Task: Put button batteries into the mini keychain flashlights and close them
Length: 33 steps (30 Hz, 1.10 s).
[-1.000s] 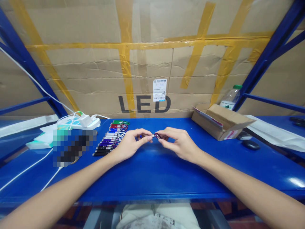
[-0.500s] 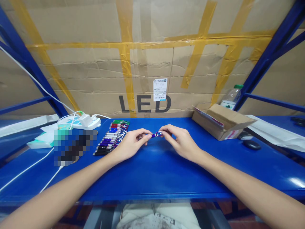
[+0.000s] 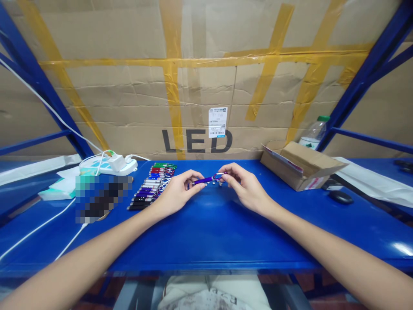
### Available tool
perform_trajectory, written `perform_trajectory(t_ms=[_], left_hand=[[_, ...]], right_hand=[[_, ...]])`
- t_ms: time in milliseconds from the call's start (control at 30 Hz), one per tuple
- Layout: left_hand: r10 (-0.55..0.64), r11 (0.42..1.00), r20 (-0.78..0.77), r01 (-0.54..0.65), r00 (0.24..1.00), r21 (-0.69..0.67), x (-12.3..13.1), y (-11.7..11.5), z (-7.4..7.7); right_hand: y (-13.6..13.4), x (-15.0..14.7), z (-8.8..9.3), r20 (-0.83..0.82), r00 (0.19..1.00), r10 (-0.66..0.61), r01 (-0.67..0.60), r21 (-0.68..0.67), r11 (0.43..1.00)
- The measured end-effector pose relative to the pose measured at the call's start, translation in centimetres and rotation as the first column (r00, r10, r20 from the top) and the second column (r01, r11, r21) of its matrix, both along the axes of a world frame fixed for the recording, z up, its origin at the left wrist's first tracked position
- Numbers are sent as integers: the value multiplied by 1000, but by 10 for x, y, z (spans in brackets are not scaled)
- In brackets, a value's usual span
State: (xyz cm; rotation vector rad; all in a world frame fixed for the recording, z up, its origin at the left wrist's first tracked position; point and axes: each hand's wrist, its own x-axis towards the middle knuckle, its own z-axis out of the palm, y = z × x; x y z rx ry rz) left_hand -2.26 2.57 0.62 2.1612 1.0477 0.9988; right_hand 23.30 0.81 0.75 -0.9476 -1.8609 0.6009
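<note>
My left hand (image 3: 178, 192) pinches the left end of a small purple keychain flashlight (image 3: 206, 179) just above the blue table (image 3: 206, 232). My right hand (image 3: 243, 186) pinches its silver right end, which sits slightly higher than the left. Small silver pieces (image 3: 215, 184) lie on the table right under the flashlight. To the left of my left hand lies a row of several similar small flashlights (image 3: 151, 190) in green, red, blue, silver, purple and black, side by side.
An open cardboard box (image 3: 300, 164) stands at the back right, with a plastic bottle (image 3: 312, 131) behind it. A white power strip (image 3: 108, 165) with cables lies at the back left. A black mouse (image 3: 341, 197) rests at the right. A taped cardboard wall closes the back.
My right hand has moved up and a little right, so more of the purple flashlight shows between the hands. Small silver pieces now show on the table beneath it.
</note>
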Motion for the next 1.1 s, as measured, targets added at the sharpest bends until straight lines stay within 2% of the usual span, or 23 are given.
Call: perform_trajectory(t_ms=[333, 533, 733, 1100], left_hand=[[86, 996, -11, -85, 996, 30, 0, -2, 3], [87, 996, -32, -87, 996, 12, 0, -2, 5], [73, 997, -30, -74, 997, -31, 0, -3, 7], [59, 996, -24, -60, 998, -58, 1, -3, 7]], right_hand=[[6, 4, -2, 33, 997, -68, 68, 0, 998], [6, 4, -1, 60, 995, -85, 85, -7, 996], [5, 2, -2, 97, 992, -76, 85, -86, 993], [5, 3, -3, 193, 980, -53, 74, -104, 992]])
